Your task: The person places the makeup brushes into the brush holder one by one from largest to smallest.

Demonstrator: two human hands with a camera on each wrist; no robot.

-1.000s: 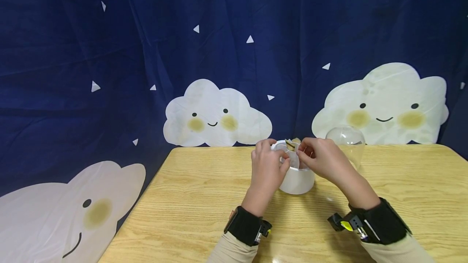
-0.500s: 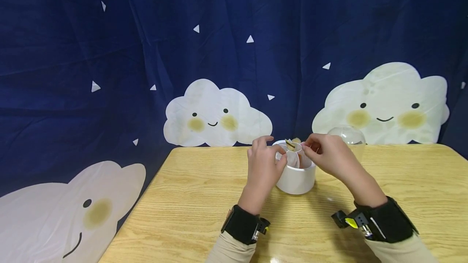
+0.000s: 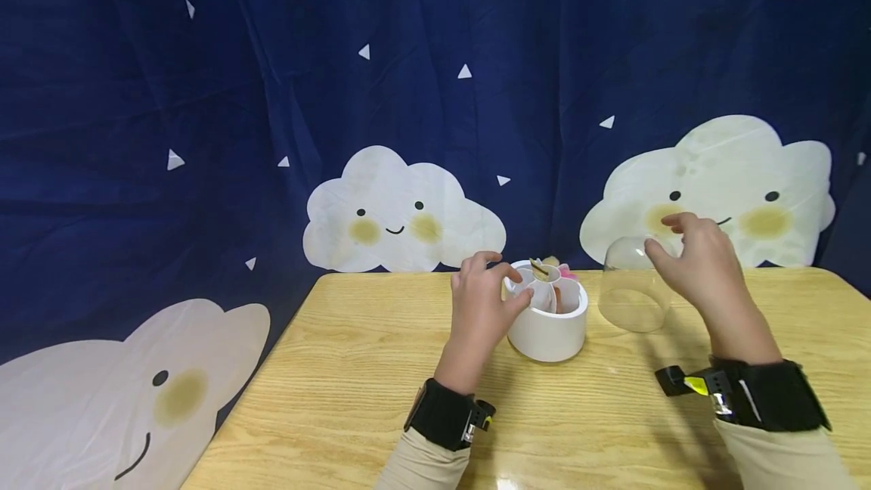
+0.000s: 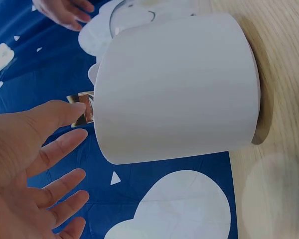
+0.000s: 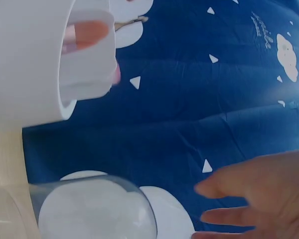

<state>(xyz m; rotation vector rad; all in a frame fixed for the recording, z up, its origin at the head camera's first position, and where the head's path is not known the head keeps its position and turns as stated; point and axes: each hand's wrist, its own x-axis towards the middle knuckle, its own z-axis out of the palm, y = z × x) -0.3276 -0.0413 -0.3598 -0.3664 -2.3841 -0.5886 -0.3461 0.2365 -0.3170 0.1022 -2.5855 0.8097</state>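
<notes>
A round white container (image 3: 547,339) stands on the table, with a petal-shaped divided insert (image 3: 542,295) inside it. Small items stick up from the insert: a gold-edged brown piece (image 4: 83,108), something pink (image 3: 566,271) and an orange piece (image 5: 92,36). My left hand (image 3: 479,305) hovers at the container's left rim with fingers spread and nothing held; whether its thumb touches the insert I cannot tell. To the right, a clear dome cover (image 3: 629,297) rests on the table. My right hand (image 3: 708,267) is raised beside its top, thumb and fingers apart, holding nothing.
The wood-grain table (image 3: 367,369) carries the container and the dome near its far edge. Behind it hangs a dark blue curtain (image 3: 408,29) printed with clouds and white triangles. Both wrists wear black camera straps (image 3: 438,414).
My right hand has left the container and moved right to the dome, its fingers opening out. My left hand has drawn slightly left from the rim. The container stays in place.
</notes>
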